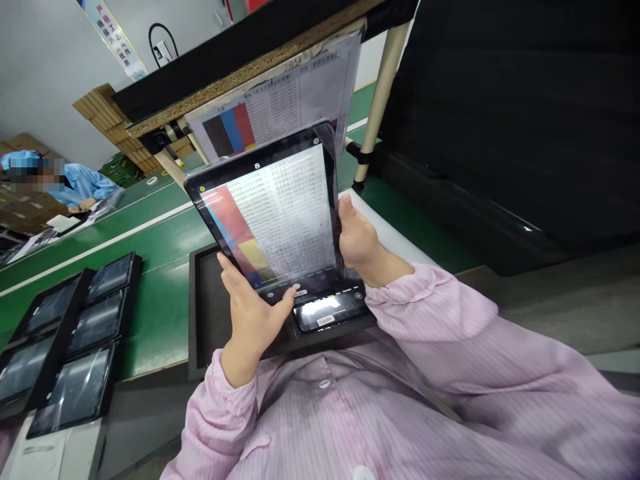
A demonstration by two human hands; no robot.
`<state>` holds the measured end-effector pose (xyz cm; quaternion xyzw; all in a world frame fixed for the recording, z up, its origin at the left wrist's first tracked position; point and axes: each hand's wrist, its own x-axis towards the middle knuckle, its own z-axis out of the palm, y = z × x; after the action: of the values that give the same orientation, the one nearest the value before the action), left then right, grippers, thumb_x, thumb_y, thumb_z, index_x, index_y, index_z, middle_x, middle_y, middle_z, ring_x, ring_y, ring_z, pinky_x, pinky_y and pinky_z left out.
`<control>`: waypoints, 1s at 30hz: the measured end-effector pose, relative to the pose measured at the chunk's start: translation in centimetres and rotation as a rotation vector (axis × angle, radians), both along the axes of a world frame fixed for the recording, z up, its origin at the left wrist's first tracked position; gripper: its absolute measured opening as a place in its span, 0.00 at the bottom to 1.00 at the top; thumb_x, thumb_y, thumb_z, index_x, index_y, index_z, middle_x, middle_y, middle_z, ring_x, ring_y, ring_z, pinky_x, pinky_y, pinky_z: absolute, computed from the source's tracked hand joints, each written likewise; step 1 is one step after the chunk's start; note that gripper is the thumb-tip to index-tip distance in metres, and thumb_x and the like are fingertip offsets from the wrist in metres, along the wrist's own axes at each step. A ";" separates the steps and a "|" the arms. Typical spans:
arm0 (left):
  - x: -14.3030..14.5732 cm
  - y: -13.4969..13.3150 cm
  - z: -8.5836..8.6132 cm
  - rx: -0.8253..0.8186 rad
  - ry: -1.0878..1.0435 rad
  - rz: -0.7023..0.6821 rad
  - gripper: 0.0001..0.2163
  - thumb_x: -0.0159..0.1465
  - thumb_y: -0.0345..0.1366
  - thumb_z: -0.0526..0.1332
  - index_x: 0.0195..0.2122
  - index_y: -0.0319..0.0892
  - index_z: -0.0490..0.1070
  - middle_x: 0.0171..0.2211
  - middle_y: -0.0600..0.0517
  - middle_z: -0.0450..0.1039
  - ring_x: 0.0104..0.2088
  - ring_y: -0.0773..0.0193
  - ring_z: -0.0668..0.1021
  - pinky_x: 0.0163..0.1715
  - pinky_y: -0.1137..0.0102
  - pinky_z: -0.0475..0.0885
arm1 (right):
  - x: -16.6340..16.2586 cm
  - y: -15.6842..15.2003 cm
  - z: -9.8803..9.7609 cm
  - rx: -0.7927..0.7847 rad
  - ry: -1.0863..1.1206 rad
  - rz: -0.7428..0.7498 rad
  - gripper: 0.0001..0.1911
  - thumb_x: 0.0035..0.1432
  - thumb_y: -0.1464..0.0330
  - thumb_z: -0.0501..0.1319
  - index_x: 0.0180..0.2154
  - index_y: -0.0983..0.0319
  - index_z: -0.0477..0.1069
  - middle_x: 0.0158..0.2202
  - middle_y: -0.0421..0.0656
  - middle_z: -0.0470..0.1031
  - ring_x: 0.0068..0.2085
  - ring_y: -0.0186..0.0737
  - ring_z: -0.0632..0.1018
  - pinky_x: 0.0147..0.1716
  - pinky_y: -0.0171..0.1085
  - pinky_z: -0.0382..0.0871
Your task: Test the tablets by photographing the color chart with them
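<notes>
A tablet [280,220] is held up, tilted, in front of a printed sheet [275,100] with colour blocks and text. Its lit screen carries a camera view of similar colours and text. Around its right edge my right hand [357,237] is closed, thumb up along the side. My left hand [253,310] supports the lower left corner, with the thumb at the bottom of the screen and fingers partly behind. Below, a second tablet [327,312] with a lit screen lies in a black tray [197,320], partly hidden by the held one.
Several dark tablets [97,323] rest in black trays on the green bench [160,300] at left. A shelf [250,73] on a pale post [383,100] stands just beyond the sheet. A black curtain [525,120] hangs at right. Another person [83,183] in blue sits far left near cardboard boxes.
</notes>
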<state>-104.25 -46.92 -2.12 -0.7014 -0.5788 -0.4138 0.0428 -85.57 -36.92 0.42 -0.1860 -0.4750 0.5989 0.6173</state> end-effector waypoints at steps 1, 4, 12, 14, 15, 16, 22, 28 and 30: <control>0.1 -0.1 0.0 -0.011 -0.006 0.020 0.63 0.56 0.47 0.73 0.73 0.38 0.19 0.74 0.27 0.23 0.74 0.31 0.38 0.68 0.37 0.49 | 0.0 0.0 0.0 0.000 0.002 0.005 0.36 0.53 0.35 0.61 0.37 0.62 0.78 0.37 0.48 0.80 0.53 0.51 0.80 0.48 0.45 0.79; 0.4 -0.2 0.0 -0.042 -0.011 0.067 0.65 0.55 0.48 0.73 0.73 0.37 0.18 0.74 0.26 0.23 0.73 0.30 0.40 0.67 0.36 0.54 | 0.0 -0.1 -0.2 -0.015 -0.005 -0.010 0.36 0.53 0.35 0.61 0.37 0.62 0.79 0.36 0.47 0.80 0.51 0.51 0.81 0.47 0.45 0.79; 0.5 -0.3 0.0 -0.048 -0.009 0.077 0.64 0.55 0.48 0.73 0.73 0.37 0.18 0.74 0.25 0.22 0.73 0.31 0.38 0.67 0.38 0.54 | 0.1 0.2 -0.9 -0.004 -0.001 -0.055 0.34 0.55 0.36 0.60 0.37 0.61 0.79 0.35 0.44 0.81 0.48 0.47 0.82 0.45 0.42 0.80; 0.6 -0.3 0.0 -0.045 0.001 0.072 0.64 0.56 0.48 0.73 0.73 0.37 0.17 0.74 0.25 0.23 0.73 0.30 0.38 0.67 0.37 0.54 | 0.1 0.2 -0.9 -0.001 0.006 -0.037 0.35 0.56 0.36 0.60 0.37 0.62 0.78 0.36 0.45 0.81 0.48 0.47 0.82 0.45 0.42 0.79; 0.6 -0.3 0.0 -0.047 0.003 0.071 0.64 0.56 0.48 0.73 0.72 0.37 0.17 0.74 0.25 0.22 0.73 0.29 0.38 0.66 0.36 0.54 | 0.2 0.2 -0.9 0.000 0.009 -0.026 0.35 0.56 0.36 0.60 0.38 0.62 0.78 0.36 0.45 0.81 0.48 0.47 0.82 0.45 0.42 0.79; 0.6 -0.4 0.1 -0.051 0.002 0.074 0.64 0.56 0.48 0.73 0.72 0.38 0.17 0.74 0.25 0.22 0.73 0.29 0.38 0.66 0.36 0.54 | 0.2 0.1 -0.8 0.000 0.011 -0.018 0.34 0.56 0.36 0.59 0.38 0.62 0.78 0.36 0.45 0.81 0.48 0.47 0.82 0.46 0.42 0.79; 1.2 -0.6 0.3 -0.087 -0.020 0.102 0.66 0.55 0.48 0.74 0.72 0.40 0.15 0.74 0.26 0.20 0.73 0.29 0.37 0.67 0.36 0.53 | 0.2 -0.2 -0.3 0.006 0.011 0.002 0.34 0.56 0.37 0.60 0.37 0.62 0.78 0.35 0.46 0.81 0.48 0.48 0.81 0.45 0.42 0.79; 1.2 -0.6 0.2 -0.055 -0.035 0.068 0.63 0.58 0.50 0.71 0.72 0.38 0.16 0.74 0.26 0.21 0.74 0.31 0.37 0.68 0.35 0.45 | 0.3 -0.2 -0.4 0.015 0.018 -0.001 0.33 0.56 0.37 0.60 0.37 0.62 0.77 0.36 0.46 0.80 0.48 0.46 0.81 0.45 0.40 0.79; 0.7 -0.5 0.2 -0.044 -0.059 0.014 0.58 0.62 0.47 0.68 0.73 0.38 0.18 0.74 0.28 0.20 0.74 0.36 0.35 0.69 0.38 0.43 | 0.4 -0.1 -0.5 0.007 0.004 -0.019 0.34 0.57 0.37 0.59 0.36 0.62 0.77 0.34 0.46 0.80 0.47 0.46 0.81 0.44 0.40 0.78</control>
<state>-103.55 -47.41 -1.93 -0.6855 -0.5938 -0.4212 0.0133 -85.20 -37.06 -0.10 -0.1871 -0.4743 0.5915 0.6247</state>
